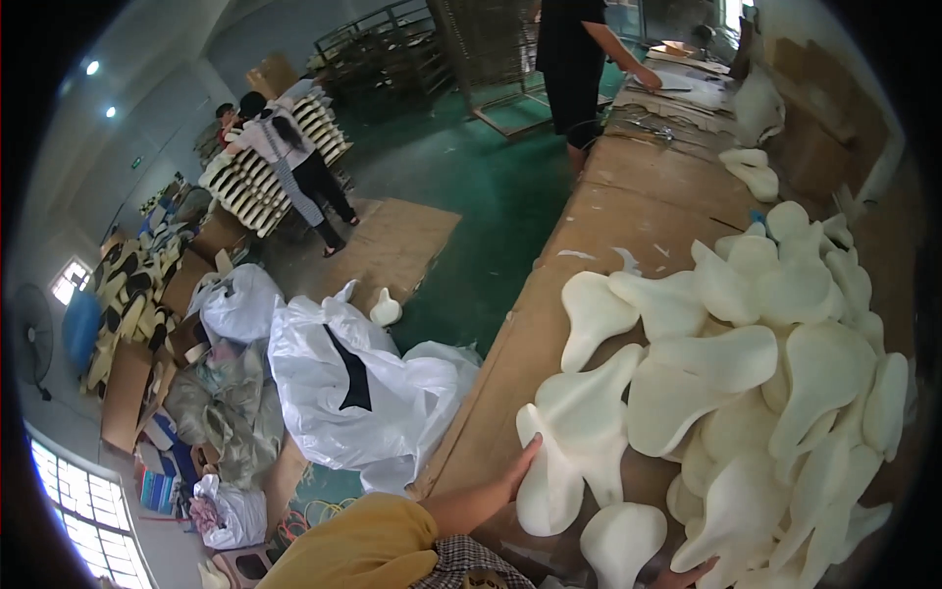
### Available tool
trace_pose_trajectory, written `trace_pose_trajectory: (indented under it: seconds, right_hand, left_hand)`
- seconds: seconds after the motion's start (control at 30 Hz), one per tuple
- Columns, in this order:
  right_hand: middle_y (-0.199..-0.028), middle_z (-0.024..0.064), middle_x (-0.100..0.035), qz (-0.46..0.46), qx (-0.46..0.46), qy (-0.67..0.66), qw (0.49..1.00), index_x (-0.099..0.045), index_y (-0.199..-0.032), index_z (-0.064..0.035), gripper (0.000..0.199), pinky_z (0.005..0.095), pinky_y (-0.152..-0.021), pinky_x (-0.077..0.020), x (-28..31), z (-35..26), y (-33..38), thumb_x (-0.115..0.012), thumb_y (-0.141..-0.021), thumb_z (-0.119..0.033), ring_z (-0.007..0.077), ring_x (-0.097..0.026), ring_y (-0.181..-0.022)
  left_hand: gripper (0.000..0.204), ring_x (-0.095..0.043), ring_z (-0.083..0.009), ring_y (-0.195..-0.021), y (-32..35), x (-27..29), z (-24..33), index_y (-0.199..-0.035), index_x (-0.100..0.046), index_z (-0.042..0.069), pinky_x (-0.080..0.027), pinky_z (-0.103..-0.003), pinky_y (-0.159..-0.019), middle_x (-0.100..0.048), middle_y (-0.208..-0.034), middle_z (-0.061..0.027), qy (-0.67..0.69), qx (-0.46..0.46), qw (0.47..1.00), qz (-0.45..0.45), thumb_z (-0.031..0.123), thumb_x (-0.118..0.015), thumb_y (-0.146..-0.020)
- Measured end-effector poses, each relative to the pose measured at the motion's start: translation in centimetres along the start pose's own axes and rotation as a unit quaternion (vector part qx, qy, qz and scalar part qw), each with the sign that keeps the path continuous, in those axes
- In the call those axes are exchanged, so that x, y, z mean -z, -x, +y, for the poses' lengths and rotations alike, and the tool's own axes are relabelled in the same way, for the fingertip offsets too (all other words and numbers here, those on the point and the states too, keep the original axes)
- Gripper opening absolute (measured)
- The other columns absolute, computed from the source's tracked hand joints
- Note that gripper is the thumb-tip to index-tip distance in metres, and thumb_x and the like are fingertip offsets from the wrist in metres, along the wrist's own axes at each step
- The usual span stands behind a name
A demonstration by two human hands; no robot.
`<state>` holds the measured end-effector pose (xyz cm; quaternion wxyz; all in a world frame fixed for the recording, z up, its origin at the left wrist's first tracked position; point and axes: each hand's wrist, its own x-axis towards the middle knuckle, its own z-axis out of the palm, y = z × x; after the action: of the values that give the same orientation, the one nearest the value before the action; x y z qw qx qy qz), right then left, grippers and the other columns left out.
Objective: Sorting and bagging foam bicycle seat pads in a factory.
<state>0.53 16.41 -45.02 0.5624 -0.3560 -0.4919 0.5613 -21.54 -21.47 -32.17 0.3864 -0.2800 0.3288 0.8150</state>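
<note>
Left hand (517, 471), nearer than right hand (685, 575), touches a cream pad (551, 496) just rightward, long axis running forward; either grip's closure cannot be told.

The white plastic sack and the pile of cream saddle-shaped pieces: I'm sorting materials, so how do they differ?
The white plastic sack stands beside the brown-topped table; the pile of cream saddle-shaped pieces lies on top. The sack is wrinkled, with a black strip on it; the pile's pieces look smooth and plain. The sack is cooler white, the pile creamier. Both are pale.
</note>
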Motion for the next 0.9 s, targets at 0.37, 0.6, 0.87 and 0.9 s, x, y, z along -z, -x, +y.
trace_pose_trajectory:
  seconds: [0.37, 0.6, 0.87, 0.9]
  right_hand:
    - [-0.108, 0.0128, -0.056, -0.078, -0.304, -0.297, 0.902, -0.050, -0.114, -0.0051, 0.048, 0.0407, -0.082, -0.0447, -0.7, -4.6, 1.1, -0.064, -0.075, -0.029, 0.0285, -0.053, -0.099]
    - [-0.119, 0.0094, -0.052, -0.042, -0.309, -0.411, 0.857, -0.047, -0.119, -0.0063, 0.049, 0.0410, -0.089, -0.0421, -21.0, -9.7, -3.5, -0.058, -0.081, -0.035, 0.0264, -0.049, -0.108]
    - [-0.112, 0.0056, -0.047, -0.053, -0.172, -0.268, 0.946, -0.041, -0.119, -0.0102, 0.054, 0.0340, -0.074, -0.0434, -38.5, -21.6, -11.0, -0.063, -0.079, -0.038, 0.0222, -0.048, -0.093]
    - [-0.117, 0.0068, -0.042, -0.015, -0.183, -0.218, 0.958, -0.038, -0.123, -0.0099, 0.059, 0.0332, -0.071, -0.0438, -40.7, -22.5, -14.4, -0.063, -0.079, -0.040, 0.0223, -0.046, -0.094]
  left_hand:
    - [0.078, -0.047, -0.0302, -0.113, -5.1, -7.4, 3.1, -0.130, -0.037, 0.008, -0.035, -0.043, -0.098, -0.047, -0.125, -0.0145, 0.013, -0.087, 0.996, 0.000, 0.066, -0.042, -0.079]
    - [0.078, -0.051, -0.0284, -0.106, -9.1, -12.7, 9.2, -0.128, -0.037, 0.009, -0.040, -0.042, -0.094, -0.051, -0.120, -0.0124, 0.021, -0.099, 0.993, -0.061, 0.068, -0.040, -0.078]
    - [0.073, -0.053, -0.0274, -0.103, -6.6, -25.6, 19.5, -0.131, -0.035, 0.011, -0.043, -0.039, -0.090, -0.051, -0.119, -0.0112, -0.059, -0.154, 0.975, -0.152, 0.064, -0.041, -0.081]
    - [0.070, -0.054, -0.0259, -0.101, -7.0, -26.6, 20.3, -0.130, -0.037, 0.012, -0.044, -0.038, -0.088, -0.052, -0.116, -0.0101, -0.079, -0.141, 0.972, -0.168, 0.062, -0.043, -0.082]
